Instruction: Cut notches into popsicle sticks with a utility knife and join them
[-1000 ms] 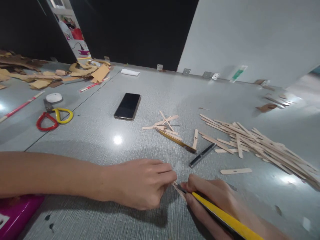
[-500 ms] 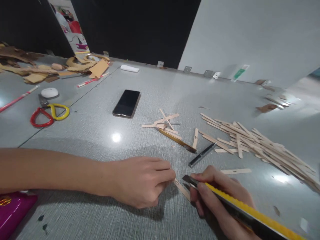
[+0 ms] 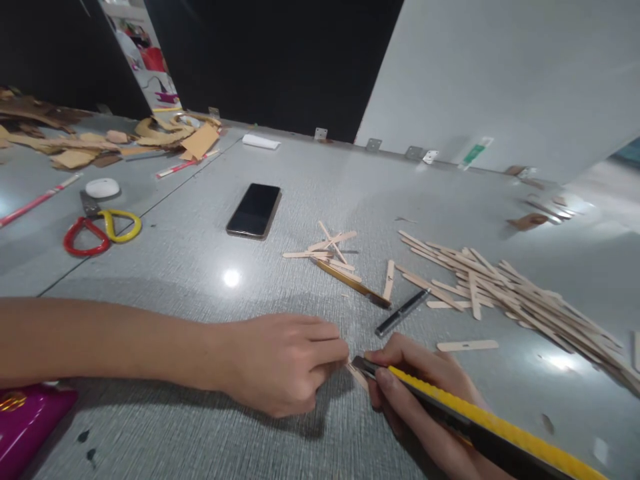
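Between my two hands a pale wooden craft stick point(image 3: 359, 380) lies slanted, low over the grey table. The closed fingers of my left hand point(image 3: 295, 363) pinch its upper end. A yellow and black utility knife point(image 3: 450, 407) is gripped in my right hand point(image 3: 425, 383), its blade tip at the stick close to my left fingertips. Whether the blade is cutting in, I cannot tell. Beyond my right hand lie a black pen point(image 3: 403, 312), a notched stick point(image 3: 467, 345) and a brown, narrow tool point(image 3: 353, 283).
Many loose craft sticks point(image 3: 520, 300) are heaped at the right, with a smaller pile point(image 3: 333, 247) in the middle. A phone point(image 3: 254, 210), scissors point(image 3: 103, 230), a white mouse point(image 3: 103, 188) and cardboard scraps point(image 3: 165, 133) lie farther left. A purple packet point(image 3: 33, 427) sits front left.
My right hand has moved left with the utility knife, bringing the blade from beside the craft stick to the stick near my left fingertips. My left hand has hardly moved.
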The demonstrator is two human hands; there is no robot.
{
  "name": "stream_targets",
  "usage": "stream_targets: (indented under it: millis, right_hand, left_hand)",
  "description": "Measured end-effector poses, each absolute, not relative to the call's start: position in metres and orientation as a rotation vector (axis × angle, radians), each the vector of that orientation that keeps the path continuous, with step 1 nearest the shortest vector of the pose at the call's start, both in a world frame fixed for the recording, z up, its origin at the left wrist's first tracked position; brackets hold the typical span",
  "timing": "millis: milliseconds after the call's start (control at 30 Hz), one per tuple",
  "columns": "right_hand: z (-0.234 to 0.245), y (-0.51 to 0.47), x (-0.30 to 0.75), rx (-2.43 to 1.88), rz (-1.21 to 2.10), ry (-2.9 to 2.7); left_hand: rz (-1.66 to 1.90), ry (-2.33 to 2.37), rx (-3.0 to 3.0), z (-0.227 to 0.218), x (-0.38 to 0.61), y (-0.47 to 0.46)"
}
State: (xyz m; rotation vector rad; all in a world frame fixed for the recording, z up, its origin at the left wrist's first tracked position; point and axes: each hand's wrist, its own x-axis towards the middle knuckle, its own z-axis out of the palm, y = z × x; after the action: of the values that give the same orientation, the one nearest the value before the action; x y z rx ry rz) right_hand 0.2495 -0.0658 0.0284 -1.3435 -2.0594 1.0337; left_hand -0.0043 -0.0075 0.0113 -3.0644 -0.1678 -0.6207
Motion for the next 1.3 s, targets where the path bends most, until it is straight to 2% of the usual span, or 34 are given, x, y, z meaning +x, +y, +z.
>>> stream_targets:
  millis: [200,433,600,1000,1300]
  right_hand:
    - [0.028,-0.067,0.25,-1.384,0.945,-2.108]
    - [0.032,-0.061,0.247,-1.241,0.794,-2.293]
    - [0.029,-0.06,0.247,-1.058,0.778,-2.443]
    - [0.023,-0.059,0.245,-1.089,0.812,-2.422]
    - [0.038,-0.049,0.248,-1.081,0.803,-2.477]
  left_hand:
    - [-0.621,-0.161,-3.063,0.011,-0.004,-0.008]
    - [-0.667,-0.159,-3.047,0.012,-0.003,-0.007]
    - [-0.704,-0.143,-3.031,0.01,-0.001,-0.005]
    - [-0.715,-0.166,-2.947,0.008,0.004,-0.004]
    - [-0.658,-0.222,-2.89,0.011,0.005,-0.009]
